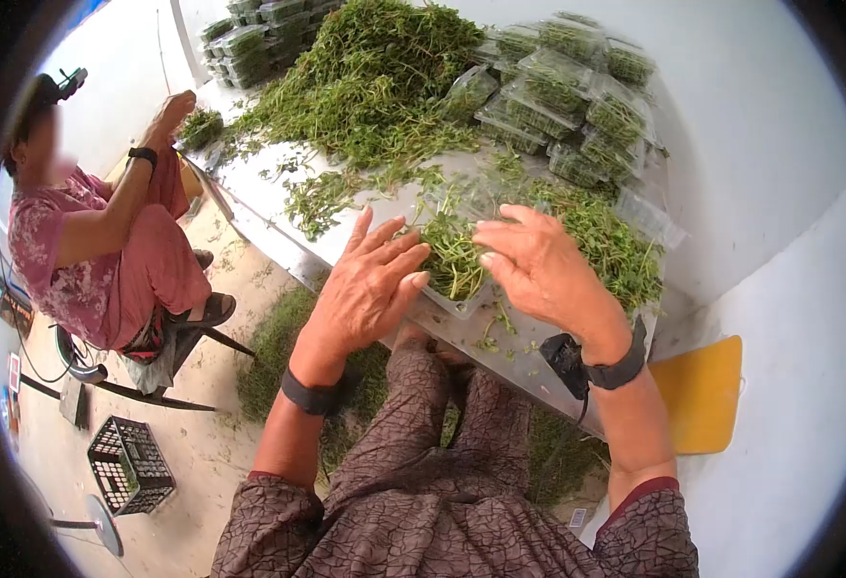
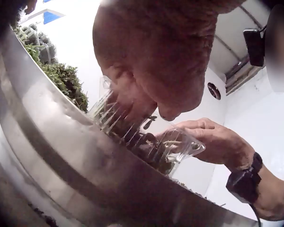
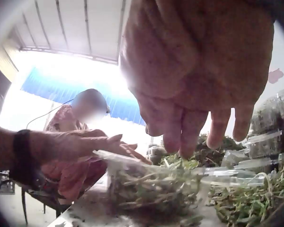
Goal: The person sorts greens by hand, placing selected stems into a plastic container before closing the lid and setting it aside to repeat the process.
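A clear plastic box (image 1: 461,306) full of green sprigs (image 1: 454,258) stands at the table's near edge. On its left side my left hand (image 1: 365,284) rests with fingers spread over the rim and greens. From the right my right hand (image 1: 543,265) reaches over the box, its fingers loosely extended at the greens. In the left wrist view the left fingers dip inside the clear box (image 2: 182,146), with the right hand (image 2: 217,142) at its far side. The right wrist view shows the filled box (image 3: 146,184) below the right hand (image 3: 199,80), whose fingers point down.
A large heap of greens (image 1: 375,77) covers the back of the table (image 1: 250,207). Filled boxes (image 1: 568,96) are stacked at back right, others (image 1: 250,48) at back left. Loose greens (image 1: 616,250) lie to the right. A seated person (image 1: 105,231) is at the left; a black crate (image 1: 131,464) stands below.
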Tool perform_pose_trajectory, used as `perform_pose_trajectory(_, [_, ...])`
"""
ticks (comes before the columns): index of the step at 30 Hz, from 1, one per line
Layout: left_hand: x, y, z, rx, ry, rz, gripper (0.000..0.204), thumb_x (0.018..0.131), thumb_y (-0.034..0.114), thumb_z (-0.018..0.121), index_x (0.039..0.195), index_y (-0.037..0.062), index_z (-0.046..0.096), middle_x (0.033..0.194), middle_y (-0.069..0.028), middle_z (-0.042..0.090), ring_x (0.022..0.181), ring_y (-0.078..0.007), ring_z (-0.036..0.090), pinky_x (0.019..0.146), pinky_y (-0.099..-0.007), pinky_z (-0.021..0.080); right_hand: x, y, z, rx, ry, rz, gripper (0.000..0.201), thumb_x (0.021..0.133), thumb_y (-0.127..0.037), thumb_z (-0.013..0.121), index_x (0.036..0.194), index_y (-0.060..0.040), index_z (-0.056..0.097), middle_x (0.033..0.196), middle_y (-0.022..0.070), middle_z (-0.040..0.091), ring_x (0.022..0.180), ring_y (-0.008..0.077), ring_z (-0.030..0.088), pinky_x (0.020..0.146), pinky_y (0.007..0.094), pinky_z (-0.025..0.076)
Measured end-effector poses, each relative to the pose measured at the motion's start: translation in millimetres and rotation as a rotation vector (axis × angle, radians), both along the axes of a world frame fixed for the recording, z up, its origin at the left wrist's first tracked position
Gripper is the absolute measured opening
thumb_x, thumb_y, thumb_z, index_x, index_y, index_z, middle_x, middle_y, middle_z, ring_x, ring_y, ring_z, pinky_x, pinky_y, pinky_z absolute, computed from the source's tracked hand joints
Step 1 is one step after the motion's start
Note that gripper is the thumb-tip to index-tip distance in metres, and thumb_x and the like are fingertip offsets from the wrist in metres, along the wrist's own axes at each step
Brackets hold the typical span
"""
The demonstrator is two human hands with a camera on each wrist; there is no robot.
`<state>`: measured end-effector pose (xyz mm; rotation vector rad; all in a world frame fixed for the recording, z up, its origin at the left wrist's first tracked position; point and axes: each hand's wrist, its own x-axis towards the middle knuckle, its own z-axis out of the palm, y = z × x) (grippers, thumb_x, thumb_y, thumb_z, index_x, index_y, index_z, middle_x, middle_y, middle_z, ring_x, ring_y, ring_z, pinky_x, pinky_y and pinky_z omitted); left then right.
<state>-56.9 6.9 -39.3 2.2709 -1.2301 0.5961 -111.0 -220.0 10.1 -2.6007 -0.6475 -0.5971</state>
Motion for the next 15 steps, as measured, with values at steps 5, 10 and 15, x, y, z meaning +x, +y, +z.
perform_pose_trajectory(5, [0,-11,17,0.161,0.092,0.008,0.039,0.098,0.029,0.039,0.108,0.0017,0.065,0.113,-0.0138,0.065,0.122,-0.0328,0.051,0.116,-0.0532,0.013,0,16,-27,-0.133,0.041,0.024,0.018,0.087,-0.021,0.059,0.089,-0.0033,0.063,0.095,0.0136,0.066,0.116,0.0369,0.051,0.100,0.0499,0.036])
perform_pose_trajectory(10, [-8,-6,23,0.181,0.228,-0.036,0.040,0.098,0.028,0.039,0.108,0.0010,0.065,0.109,-0.0152,0.067,0.114,-0.0313,0.057,0.116,-0.0540,0.012,-7,10,-25,-0.081,0.023,0.015,0.020,0.089,-0.024,0.058,0.088,-0.0043,0.061,0.095,0.0155,0.064,0.115,0.0388,0.051,0.100,0.0520,0.034])
perform_pose_trajectory(15, [-24,0,21,0.042,0.228,-0.162,0.038,0.096,0.028,0.041,0.109,0.0009,0.065,0.109,-0.0167,0.067,0.112,-0.0306,0.059,0.116,-0.0539,0.014,-29,7,2,-0.116,0.001,0.032,0.024,0.086,-0.026,0.060,0.092,-0.0034,0.061,0.098,0.0173,0.064,0.115,0.0398,0.051,0.101,0.0512,0.034])
